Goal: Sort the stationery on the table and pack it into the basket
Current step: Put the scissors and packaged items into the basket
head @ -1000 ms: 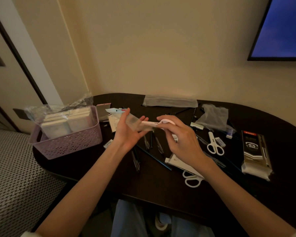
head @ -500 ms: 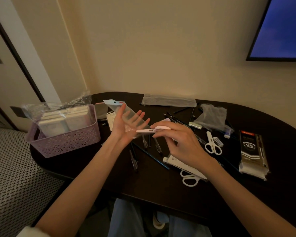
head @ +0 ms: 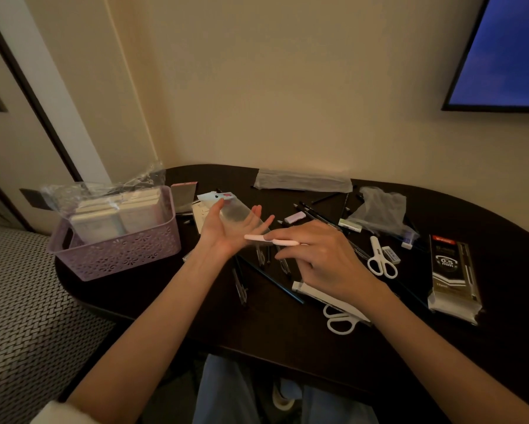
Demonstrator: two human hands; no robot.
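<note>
Stationery (head: 381,261) strewn on table (head: 287,332), basket (head: 116,249) left, hands (head: 324,258) above.

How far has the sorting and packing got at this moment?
Early stage. Done: the purple basket already holds pale boxed packs under clear wrap. In hand: the right hand pinches a pale pink pen-like item at the clear sleeve lying on the left hand. Left: two white scissors, dark pens, erasers and the lead pack lie on the table.
</note>
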